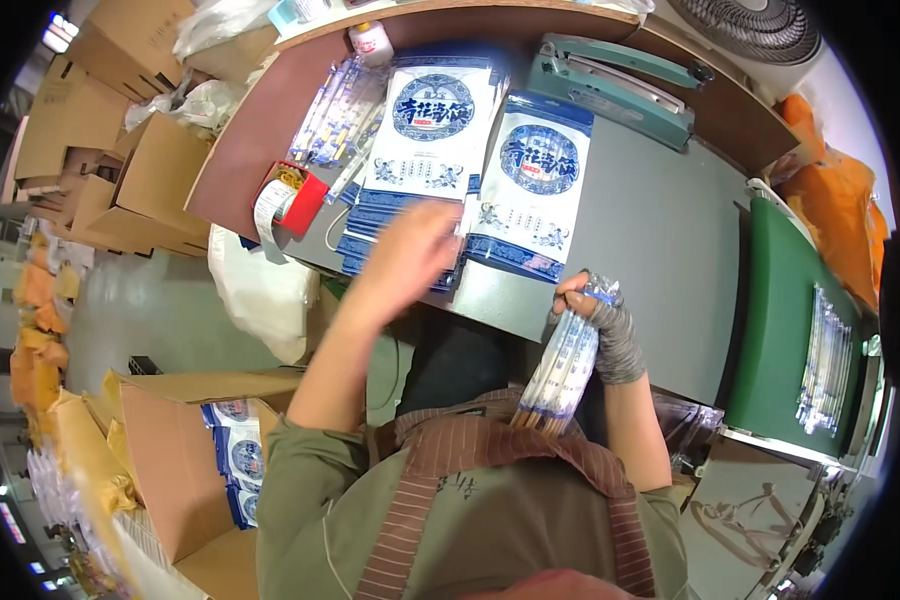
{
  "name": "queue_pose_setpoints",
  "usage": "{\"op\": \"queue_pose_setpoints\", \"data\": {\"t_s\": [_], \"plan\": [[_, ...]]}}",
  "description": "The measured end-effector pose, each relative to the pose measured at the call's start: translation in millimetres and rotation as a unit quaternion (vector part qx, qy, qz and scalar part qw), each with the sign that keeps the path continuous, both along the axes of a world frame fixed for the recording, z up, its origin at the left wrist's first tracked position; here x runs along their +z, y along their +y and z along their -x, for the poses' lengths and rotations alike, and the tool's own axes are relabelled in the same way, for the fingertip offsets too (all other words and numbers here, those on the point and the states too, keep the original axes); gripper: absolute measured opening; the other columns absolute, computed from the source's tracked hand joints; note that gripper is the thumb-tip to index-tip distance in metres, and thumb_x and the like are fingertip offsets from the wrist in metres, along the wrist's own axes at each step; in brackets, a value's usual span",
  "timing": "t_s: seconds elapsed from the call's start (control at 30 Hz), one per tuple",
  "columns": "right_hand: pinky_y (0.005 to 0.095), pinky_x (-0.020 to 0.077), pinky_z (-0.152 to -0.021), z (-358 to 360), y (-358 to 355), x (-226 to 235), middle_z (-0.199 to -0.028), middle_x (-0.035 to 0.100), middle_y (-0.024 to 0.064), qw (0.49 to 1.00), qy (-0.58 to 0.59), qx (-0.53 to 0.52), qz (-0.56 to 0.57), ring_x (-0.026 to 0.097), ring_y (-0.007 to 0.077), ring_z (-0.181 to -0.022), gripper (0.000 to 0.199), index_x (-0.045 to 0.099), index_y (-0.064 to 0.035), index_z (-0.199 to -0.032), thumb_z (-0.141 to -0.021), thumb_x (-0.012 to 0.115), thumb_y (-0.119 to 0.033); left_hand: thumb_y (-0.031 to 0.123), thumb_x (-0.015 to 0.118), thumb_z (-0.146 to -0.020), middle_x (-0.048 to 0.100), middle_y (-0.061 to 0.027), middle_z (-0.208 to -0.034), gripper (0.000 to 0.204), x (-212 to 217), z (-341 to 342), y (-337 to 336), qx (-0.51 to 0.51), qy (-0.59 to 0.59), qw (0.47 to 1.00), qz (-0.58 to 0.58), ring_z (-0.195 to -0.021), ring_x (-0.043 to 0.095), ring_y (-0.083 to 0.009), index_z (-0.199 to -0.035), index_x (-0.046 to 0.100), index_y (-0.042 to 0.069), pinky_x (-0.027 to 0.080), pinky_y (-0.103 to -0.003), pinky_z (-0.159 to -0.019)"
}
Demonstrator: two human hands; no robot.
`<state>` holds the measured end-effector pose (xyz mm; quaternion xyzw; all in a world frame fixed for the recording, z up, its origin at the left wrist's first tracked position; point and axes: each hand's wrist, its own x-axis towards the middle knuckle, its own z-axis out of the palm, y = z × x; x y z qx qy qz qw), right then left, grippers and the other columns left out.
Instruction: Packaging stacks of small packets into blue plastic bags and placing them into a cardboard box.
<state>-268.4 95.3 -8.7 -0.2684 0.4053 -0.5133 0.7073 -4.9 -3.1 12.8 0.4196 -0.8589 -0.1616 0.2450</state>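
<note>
My right hand (610, 325), in a grey fingerless glove, is closed around the upper end of a bundle of wrapped chopsticks (562, 370). Their wooden tips slant down toward my apron. Over the lower edge of a stack of blue-and-white printed pouches (425, 130) is my left hand (410, 255), smeared by motion; whether it touches them I cannot tell. A single flat pouch of the same print (532, 185) lies just right of that stack, at the table's near edge.
More wrapped chopsticks (335, 110) lie left of the stack, by a red box (295, 198) of rubber bands. A green-grey bag sealer (610, 90) stands at the back. Packed pouches fill part of a carton (185, 470) at lower left. A fan (755, 30) is at upper right.
</note>
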Motion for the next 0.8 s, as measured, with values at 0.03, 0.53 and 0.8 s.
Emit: {"op": "queue_pose_setpoints", "data": {"t_s": [0.03, 0.53, 0.8], "plan": [[0.0306, 0.0554, -0.058, -8, 0, -2, -0.079, 0.065, 0.0106, 1.000, -0.021, -0.021, -0.001, 0.063, 0.0186, -0.063, 0.023, 0.063, -0.0021, -0.095, -0.078, 0.071, -0.014, 0.006, 0.058, -0.086, 0.055, -0.0158, -0.131, 0.040, -9, -19, -17, 0.054, -0.088, 0.983, 0.155, -0.121, 0.052, -0.0332, -0.127, 0.055, 0.005, 0.042, -0.043, -0.102], [0.0278, 0.0536, -0.055, -1, 11, -3, -0.077, 0.064, 0.0090, 0.999, -0.007, -0.041, 0.018, 0.062, 0.0165, -0.061, 0.021, 0.062, -0.0032, -0.093, -0.078, 0.070, -0.017, -0.004, 0.056, -0.078, 0.059, -0.0141, -0.121, 0.045, -52, -74, 73, 0.070, -0.127, 0.986, 0.086, -0.110, 0.059, -0.0298, -0.123, 0.055, 0.000, 0.050, -0.036, -0.093], [0.0287, 0.0544, -0.058, 22, 34, -4, -0.078, 0.064, 0.0087, 0.996, -0.004, -0.076, 0.036, 0.062, 0.0167, -0.064, 0.022, 0.062, -0.0036, -0.094, -0.079, 0.070, -0.018, -0.003, 0.064, -0.079, 0.065, -0.0144, -0.108, 0.034, -58, -72, 81, 0.062, -0.100, 0.985, 0.128, -0.099, 0.064, -0.0312, -0.113, 0.062, 0.001, 0.053, -0.036, -0.085]]}}
